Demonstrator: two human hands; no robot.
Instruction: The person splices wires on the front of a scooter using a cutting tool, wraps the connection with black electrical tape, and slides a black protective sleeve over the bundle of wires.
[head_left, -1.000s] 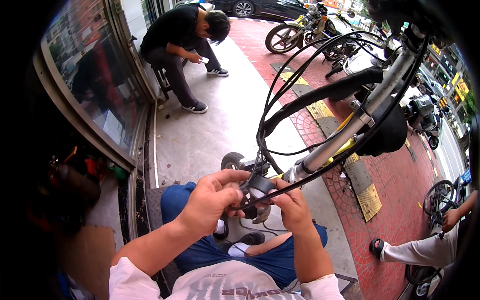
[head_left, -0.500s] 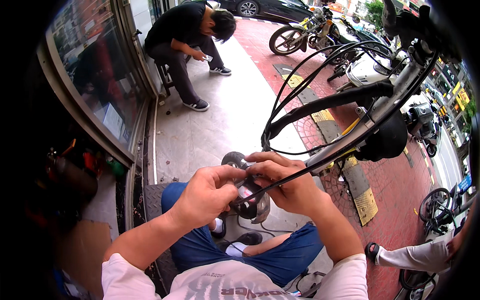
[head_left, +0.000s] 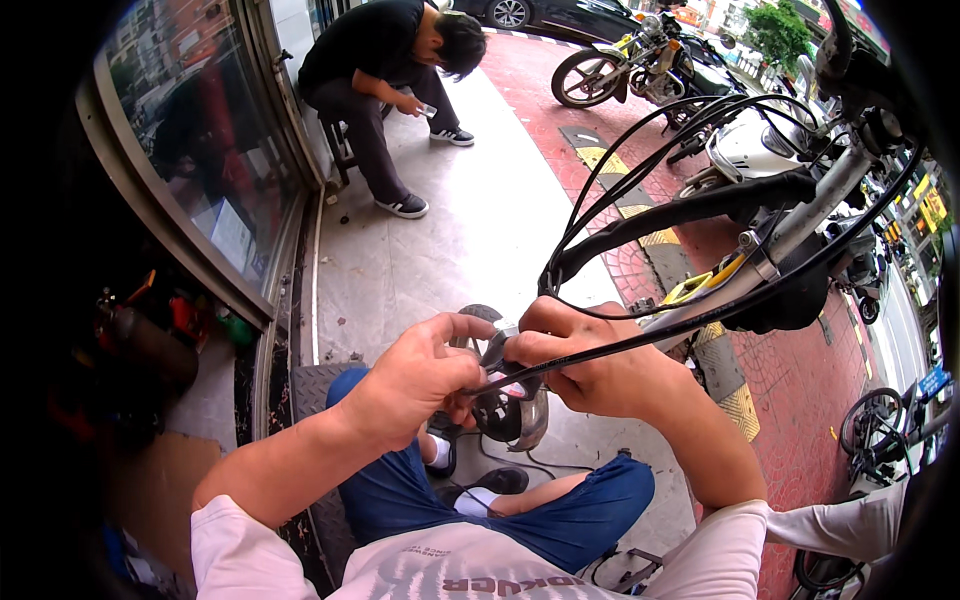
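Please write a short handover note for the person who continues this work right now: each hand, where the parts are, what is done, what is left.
Left hand: fingers closed on a black cable near its end.
Right hand: gripping the same cable beside a small metal lever part.
Parts: both are held over the lap, above a round grey wheel. The cable runs up right to the bicycle handlebar.
Done: cable brought to the lever part.
Left: whether it is seated cannot be seen; check it.

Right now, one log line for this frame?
left hand: pinching metal part | right hand: gripping same part, black cable across it | wheel: beneath hands | handlebar: upper right
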